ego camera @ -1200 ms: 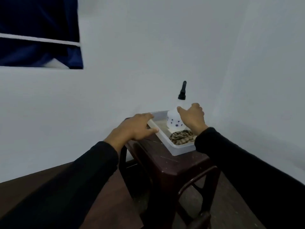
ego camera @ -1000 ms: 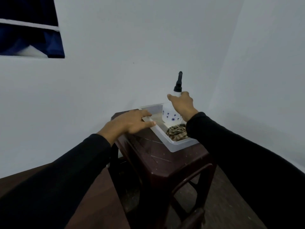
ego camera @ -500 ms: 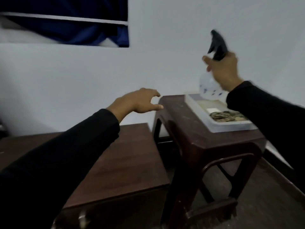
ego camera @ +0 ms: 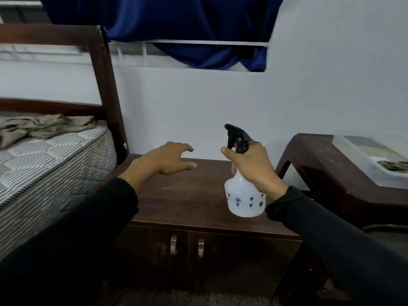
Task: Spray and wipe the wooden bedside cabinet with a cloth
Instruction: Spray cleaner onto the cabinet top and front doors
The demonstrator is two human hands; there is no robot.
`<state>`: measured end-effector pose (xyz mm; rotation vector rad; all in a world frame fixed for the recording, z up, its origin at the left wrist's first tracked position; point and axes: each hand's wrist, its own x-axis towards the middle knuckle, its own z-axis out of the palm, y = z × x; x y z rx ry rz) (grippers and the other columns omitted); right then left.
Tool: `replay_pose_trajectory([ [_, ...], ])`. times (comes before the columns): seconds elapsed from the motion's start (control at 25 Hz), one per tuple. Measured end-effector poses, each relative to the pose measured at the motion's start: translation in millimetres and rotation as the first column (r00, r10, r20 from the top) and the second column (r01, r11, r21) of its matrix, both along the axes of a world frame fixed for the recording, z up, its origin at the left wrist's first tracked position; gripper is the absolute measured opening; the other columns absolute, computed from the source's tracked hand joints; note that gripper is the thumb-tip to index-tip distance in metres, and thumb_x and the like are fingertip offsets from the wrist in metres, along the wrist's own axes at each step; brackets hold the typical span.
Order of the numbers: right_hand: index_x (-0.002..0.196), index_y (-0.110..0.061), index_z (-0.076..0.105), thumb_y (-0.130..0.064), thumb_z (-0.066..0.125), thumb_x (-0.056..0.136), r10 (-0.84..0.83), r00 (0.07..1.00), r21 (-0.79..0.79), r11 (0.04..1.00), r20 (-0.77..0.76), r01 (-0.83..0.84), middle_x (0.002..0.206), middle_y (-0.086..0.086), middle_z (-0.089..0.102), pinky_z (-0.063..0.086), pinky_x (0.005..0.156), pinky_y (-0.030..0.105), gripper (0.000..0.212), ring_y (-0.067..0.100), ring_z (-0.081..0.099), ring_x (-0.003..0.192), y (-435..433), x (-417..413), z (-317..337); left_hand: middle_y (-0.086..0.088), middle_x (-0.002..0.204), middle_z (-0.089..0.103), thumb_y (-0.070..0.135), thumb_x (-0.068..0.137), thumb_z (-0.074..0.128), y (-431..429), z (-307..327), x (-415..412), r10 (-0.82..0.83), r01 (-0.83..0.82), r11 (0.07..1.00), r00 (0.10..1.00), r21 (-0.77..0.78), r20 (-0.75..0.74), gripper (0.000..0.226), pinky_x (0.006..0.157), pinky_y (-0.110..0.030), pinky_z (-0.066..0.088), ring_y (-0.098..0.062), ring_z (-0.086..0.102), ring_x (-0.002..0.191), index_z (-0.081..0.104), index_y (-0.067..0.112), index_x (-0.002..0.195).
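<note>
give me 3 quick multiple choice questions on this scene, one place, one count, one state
1. Where is the cloth? A) in the tray on the stool B) on the cabinet C) in the left hand
2. How many handles does the cabinet have? A) one B) two C) four
3. What is the left hand doing? A) open, holding nothing B) gripping the bottle C) pinching the cloth
Answers: 1 A, the cloth lies in the tray; 2 B, two handles sit side by side; 3 A, its fingers are spread and empty; the right hand grips the bottle.
</note>
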<state>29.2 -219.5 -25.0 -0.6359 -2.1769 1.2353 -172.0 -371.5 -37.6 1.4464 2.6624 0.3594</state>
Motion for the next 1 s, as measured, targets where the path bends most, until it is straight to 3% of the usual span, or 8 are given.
replay_pose_trajectory([
  [0.12,0.078,-0.001,0.069,-0.034,0.068,0.096,-0.025,1.0,-0.051,0.998,-0.018,0.024,0.051,0.005,0.061,0.044,0.055,0.01,0.038,0.004,0.057,0.044,-11.6,-16.0,-3.5,0.003,0.155,0.04,0.064,0.087,0.056,-7.8,-2.6,-12.5,-0.004,0.004,1.0,1.0,0.029,0.008,0.069,0.113,-0.047,0.035,-0.021,0.037,0.14,0.039,0.031,0.145],
  [0.28,0.102,-0.023,0.067,-0.036,0.06,0.1,0.038,0.998,-0.297,0.954,-0.053,-0.052,0.047,0.001,0.058,0.049,0.068,0.03,0.015,0.02,0.055,0.046,-12.3,-24.8,-5.5,0.001,0.153,0.043,0.062,0.087,0.058,-16.2,-21.0,-20.6,-0.017,0.016,1.0,0.998,0.012,0.056,0.07,0.113,-0.044,0.035,-0.021,0.039,0.139,0.039,0.028,0.146],
  [0.36,0.112,-0.012,0.066,-0.035,0.059,0.1,0.043,0.999,-0.348,0.937,0.006,-0.039,0.05,0.01,0.057,0.049,0.074,0.035,0.026,0.02,0.056,0.048,-11.2,-27.1,-9.3,0.0,0.152,0.044,0.063,0.087,0.058,-16.8,-27.9,-21.5,-0.015,0.015,1.0,0.996,0.005,0.083,0.071,0.112,-0.043,0.037,-0.022,0.042,0.137,0.039,0.029,0.146],
  [0.48,0.119,-0.008,0.064,-0.03,0.064,0.1,0.064,0.998,-0.495,0.867,-0.016,-0.064,0.073,0.01,0.064,0.054,0.065,0.04,0.03,0.026,0.063,0.055,-13.3,-27.5,-13.8,-0.002,0.154,0.042,0.059,0.089,0.058,-19.1,-30.0,-19.4,-0.016,0.014,1.0,0.996,0.023,0.086,0.071,0.113,-0.042,0.036,-0.023,0.041,0.138,0.037,0.027,0.148],
  [0.56,0.119,-0.012,0.064,-0.026,0.065,0.1,0.084,0.996,-0.532,0.843,-0.015,-0.079,0.1,0.009,0.067,0.059,0.062,0.041,0.023,0.032,0.073,0.068,-15.4,-21.8,-16.8,-0.004,0.157,0.037,0.058,0.089,0.058,-30.2,-32.8,-17.6,0.002,-0.004,1.0,0.996,0.024,0.092,0.074,0.115,-0.042,0.032,-0.024,0.037,0.142,0.033,0.026,0.15],
  [0.64,0.117,-0.013,0.064,-0.018,0.063,0.1,0.14,0.99,-0.514,0.85,0.01,-0.115,0.11,0.009,0.07,0.058,0.055,0.037,0.018,0.032,0.075,0.07,-18.6,-10.3,-22.5,-0.005,0.16,0.032,0.06,0.088,0.059,-48.2,-42.3,-17.4,0.04,-0.04,0.999,0.994,0.0,0.102,0.081,0.117,-0.043,0.028,-0.026,0.031,0.145,0.028,0.024,0.153],
  [0.84,0.115,-0.008,0.065,-0.019,0.062,0.101,0.233,0.938,-0.463,0.882,0.256,-0.093,0.095,0.011,0.068,0.047,0.044,0.027,0.017,0.015,0.056,0.047,-46.9,7.1,-61.6,-0.006,0.166,0.013,0.059,0.086,0.062,-89.5,-88.9,-15.9,0.215,-0.186,0.967,0.963,-0.175,0.164,0.093,0.121,-0.043,0.021,-0.026,0.018,0.151,0.016,0.018,0.157],
  [1.0,0.117,-0.01,0.062,-0.028,0.06,0.103,0.221,0.937,-0.506,0.861,0.271,-0.057,0.089,0.01,0.062,0.046,0.043,0.026,0.023,0.015,0.053,0.043,-66.2,-3.7,-78.6,-0.002,0.167,0.003,0.067,0.084,0.058,-97.4,-103.8,-11.9,0.301,-0.277,0.943,0.946,-0.186,0.116,0.098,0.121,-0.048,0.022,-0.023,0.01,0.152,0.012,0.02,0.157],
])
